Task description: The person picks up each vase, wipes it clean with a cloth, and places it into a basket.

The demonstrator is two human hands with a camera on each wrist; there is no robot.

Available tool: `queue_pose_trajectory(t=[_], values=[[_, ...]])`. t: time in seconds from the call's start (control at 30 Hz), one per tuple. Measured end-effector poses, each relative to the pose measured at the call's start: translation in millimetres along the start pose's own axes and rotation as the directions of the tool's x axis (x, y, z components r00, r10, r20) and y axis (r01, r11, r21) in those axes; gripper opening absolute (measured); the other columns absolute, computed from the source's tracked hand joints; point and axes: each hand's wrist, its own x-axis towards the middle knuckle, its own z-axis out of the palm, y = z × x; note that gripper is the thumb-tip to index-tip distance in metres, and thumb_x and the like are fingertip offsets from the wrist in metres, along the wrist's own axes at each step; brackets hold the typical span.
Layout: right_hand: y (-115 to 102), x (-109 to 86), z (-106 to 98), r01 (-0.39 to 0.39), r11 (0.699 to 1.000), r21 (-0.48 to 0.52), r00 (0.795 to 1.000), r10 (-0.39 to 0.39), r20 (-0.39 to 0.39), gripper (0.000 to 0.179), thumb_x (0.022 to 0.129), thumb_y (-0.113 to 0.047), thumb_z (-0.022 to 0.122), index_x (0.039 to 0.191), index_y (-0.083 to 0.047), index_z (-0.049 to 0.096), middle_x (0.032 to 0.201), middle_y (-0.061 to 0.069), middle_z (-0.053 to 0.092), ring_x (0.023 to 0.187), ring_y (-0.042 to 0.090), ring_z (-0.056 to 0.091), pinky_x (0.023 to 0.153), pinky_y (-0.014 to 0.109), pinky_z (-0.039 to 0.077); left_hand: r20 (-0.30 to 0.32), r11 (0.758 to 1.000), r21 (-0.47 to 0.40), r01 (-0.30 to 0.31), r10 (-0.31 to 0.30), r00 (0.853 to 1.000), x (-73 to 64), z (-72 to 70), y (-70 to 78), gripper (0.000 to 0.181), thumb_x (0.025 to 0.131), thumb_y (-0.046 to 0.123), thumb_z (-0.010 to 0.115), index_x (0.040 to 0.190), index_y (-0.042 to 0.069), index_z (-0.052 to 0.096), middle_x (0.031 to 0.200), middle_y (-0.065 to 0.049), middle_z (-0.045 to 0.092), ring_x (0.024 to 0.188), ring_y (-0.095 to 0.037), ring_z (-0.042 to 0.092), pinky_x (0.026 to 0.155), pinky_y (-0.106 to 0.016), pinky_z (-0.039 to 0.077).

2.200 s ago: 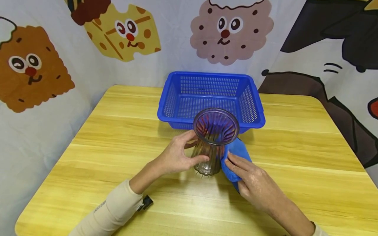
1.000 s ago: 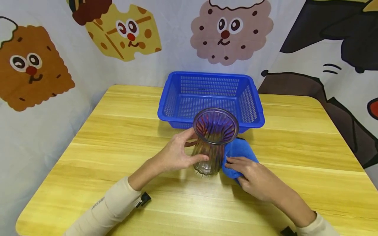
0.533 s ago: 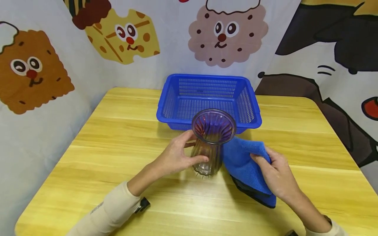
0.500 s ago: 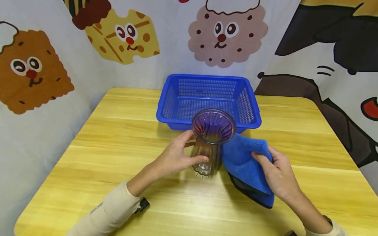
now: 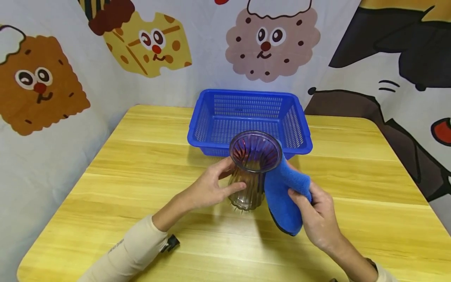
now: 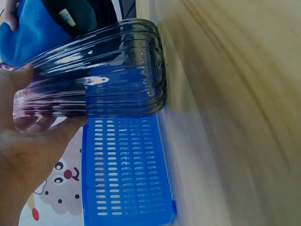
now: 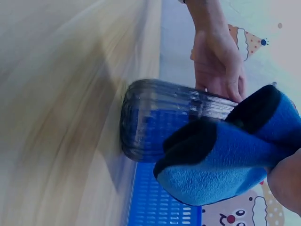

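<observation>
A ribbed, smoky glass vase (image 5: pixel 252 172) stands upright on the yellow wooden table (image 5: pixel 141 168), just in front of a blue basket. My left hand (image 5: pixel 211 187) grips its narrow body from the left; the left wrist view shows the vase (image 6: pixel 94 77) held between thumb and fingers. My right hand (image 5: pixel 311 213) grips a folded blue cloth (image 5: pixel 286 196) with a dark underside and holds it against the vase's right side, up near the flared rim. In the right wrist view the cloth (image 7: pixel 225 157) lies beside the vase (image 7: pixel 160 120).
An empty blue perforated plastic basket (image 5: pixel 249 119) sits at the back middle of the table, right behind the vase. A cartoon-printed curtain hangs behind and on both sides. The table edge runs close along the bottom.
The right hand first pressed the cloth low on the vase, then pulled it out to the right, bunched it and brought it back up against the vase's upper right side. The left hand stayed put.
</observation>
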Motion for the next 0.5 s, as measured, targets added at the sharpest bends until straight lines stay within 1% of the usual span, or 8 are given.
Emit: queue_pose_trajectory(t=[0.1, 0.2, 0.3, 0.43, 0.5], values=[[3.8, -1.6, 2.3, 0.039, 0.999, -0.001, 0.998, -0.039, 0.039, 0.056, 0.087, 0.023, 0.050, 0.141, 0.008, 0.054, 0.139, 0.012, 0.060, 0.121, 0.017, 0.061, 0.096, 0.022, 0.053, -0.013, 1.000, 0.002, -0.003, 0.003, 1.000, -0.6, -1.3, -0.2, 0.068, 0.088, -0.001, 0.077, 0.149, 0.006, 0.048, 0.143, -0.008, 0.056, 0.132, -0.022, 0.053, 0.109, -0.037, 0.046], [5.8, -2.0, 3.7, 0.050, 0.998, -0.026, 0.996, -0.048, 0.078, 0.065, 0.084, 0.024, 0.056, 0.146, 0.006, 0.050, 0.144, 0.016, 0.056, 0.122, 0.020, 0.061, 0.095, 0.026, 0.055, -0.017, 1.000, 0.008, -0.026, 0.026, 1.000, -0.8, -1.5, -0.9, 0.068, 0.087, -0.002, 0.078, 0.148, 0.005, 0.049, 0.142, -0.011, 0.057, 0.130, -0.025, 0.054, 0.107, -0.038, 0.048], [6.8, -0.8, 4.8, 0.071, 0.994, -0.085, 0.994, -0.064, 0.086, 0.069, 0.082, 0.026, 0.062, 0.146, 0.003, 0.050, 0.145, 0.019, 0.054, 0.124, 0.024, 0.060, 0.096, 0.029, 0.055, -0.012, 0.998, 0.011, -0.057, 0.057, 0.998, 0.4, -0.4, -1.9, 0.067, 0.087, -0.002, 0.078, 0.147, 0.003, 0.050, 0.141, -0.014, 0.057, 0.129, -0.027, 0.055, 0.106, -0.038, 0.049], [9.1, 1.1, 4.9, 0.149, 0.972, -0.180, 0.986, -0.131, 0.107, 0.069, 0.080, 0.029, 0.061, 0.144, 0.005, 0.052, 0.146, 0.022, 0.052, 0.131, 0.028, 0.054, 0.102, 0.031, 0.051, -0.017, 0.997, 0.018, -0.071, 0.071, 0.997, 1.7, 0.6, -2.5, 0.067, 0.086, -0.003, 0.079, 0.146, 0.000, 0.050, 0.140, -0.016, 0.057, 0.128, -0.028, 0.055, 0.104, -0.035, 0.050], [11.1, 1.6, 3.8, 0.192, 0.959, -0.206, 0.977, -0.168, 0.128, 0.068, 0.079, 0.030, 0.059, 0.142, 0.008, 0.052, 0.147, 0.023, 0.050, 0.133, 0.030, 0.051, 0.106, 0.032, 0.048, -0.019, 0.997, 0.025, -0.069, 0.069, 0.997, 2.4, 0.6, -2.1, 0.067, 0.085, -0.003, 0.080, 0.146, 0.000, 0.050, 0.140, -0.016, 0.057, 0.129, -0.028, 0.055, 0.104, -0.034, 0.050]])
